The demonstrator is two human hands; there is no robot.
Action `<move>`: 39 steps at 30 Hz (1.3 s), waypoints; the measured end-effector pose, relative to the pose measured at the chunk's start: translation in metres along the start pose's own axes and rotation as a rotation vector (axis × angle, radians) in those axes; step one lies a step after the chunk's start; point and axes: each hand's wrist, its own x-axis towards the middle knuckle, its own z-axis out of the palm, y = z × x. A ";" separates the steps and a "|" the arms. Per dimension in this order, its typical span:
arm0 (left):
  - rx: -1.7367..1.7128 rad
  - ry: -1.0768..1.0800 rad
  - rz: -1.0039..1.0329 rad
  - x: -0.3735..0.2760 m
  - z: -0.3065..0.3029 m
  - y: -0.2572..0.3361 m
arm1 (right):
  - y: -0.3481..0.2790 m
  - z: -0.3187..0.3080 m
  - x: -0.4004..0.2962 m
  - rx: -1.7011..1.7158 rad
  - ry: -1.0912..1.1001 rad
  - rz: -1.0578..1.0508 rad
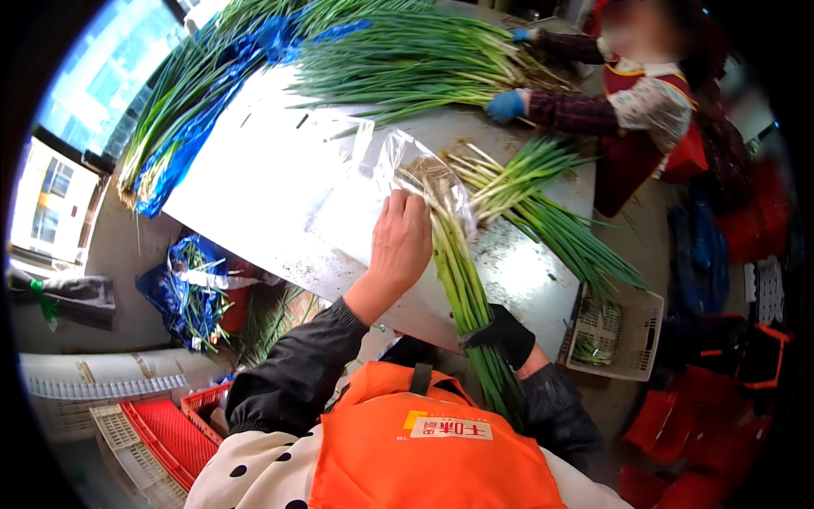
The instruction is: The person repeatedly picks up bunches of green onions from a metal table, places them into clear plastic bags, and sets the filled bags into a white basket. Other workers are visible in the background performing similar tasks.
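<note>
My right hand (505,334), in a black glove, grips a bundle of green onions (455,254) around its green leaves. The bundle slants away over the metal table (356,242), and its leaf ends hang down by my orange apron (432,458). A clear plastic bag (397,149) lies around the root ends. At the bag's near edge my bare left hand (404,232) has its fingers curled in on the plastic, against the white stems; its fingertips are partly hidden. More green onions (509,181) lie crossed just to the right of the bag.
Across the table, a person's blue-gloved hand (507,106) rests at a large pile of green onions (407,63). Blue plastic sheeting (184,153) wraps onions at left. A plastic crate (642,343) stands by the right corner, a blue bag of trimmings (156,289) below the left edge.
</note>
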 end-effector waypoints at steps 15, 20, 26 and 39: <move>-0.596 -0.615 0.512 -0.162 0.067 0.234 | 0.076 -0.033 -0.288 0.264 0.361 -0.124; -0.613 -0.929 0.133 -0.219 0.110 0.269 | 0.102 -0.031 -0.355 0.623 0.524 -0.102; -0.924 -1.040 0.338 -0.252 0.099 0.359 | 0.162 -0.068 -0.407 -0.707 0.601 -0.497; -0.791 -1.144 0.194 -0.258 0.204 0.381 | 0.197 -0.062 -0.440 1.000 0.279 -0.602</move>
